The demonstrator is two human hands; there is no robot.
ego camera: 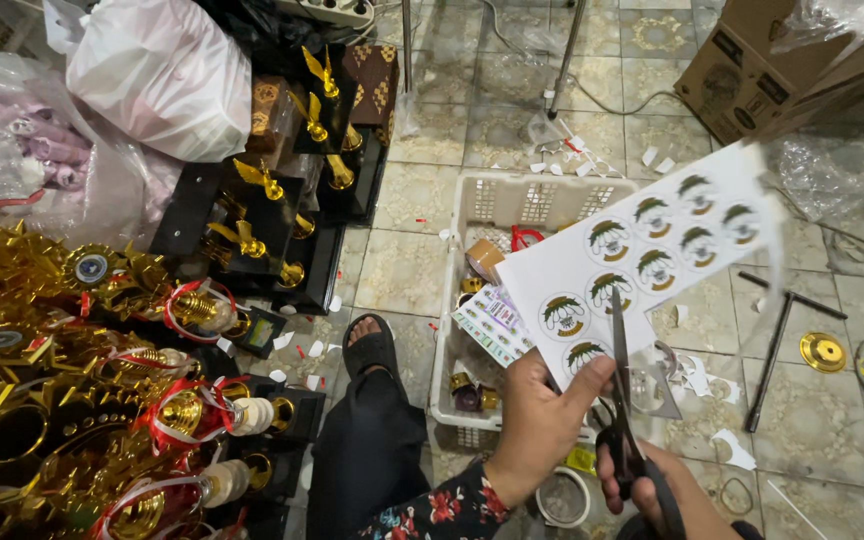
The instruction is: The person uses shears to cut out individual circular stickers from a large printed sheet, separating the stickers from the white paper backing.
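Gold trophies (72,400) crowd the left; tiled floor (422,240) lies open ahead. Left hand (537,425) pinches the sticker sheet (642,255); right hand (657,490) grips black scissors (624,400), blades cutting its lower edge.

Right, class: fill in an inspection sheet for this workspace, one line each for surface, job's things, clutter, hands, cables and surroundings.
Surface: patterned tiled floor, no table in use.
Job's things: white sticker sheet with round emblems; black scissors, blades at the sheet's lower edge.
Clutter: paper offcuts on the tiles; white plastic basket holding tape rolls and small items.
Hands: left hand in a grip on the sheet; right hand works the scissors.
Cables: thin cable across the tiles near metal stand legs.
Surroundings: gold trophies at left, plastic bags, cardboard box, black metal rods.
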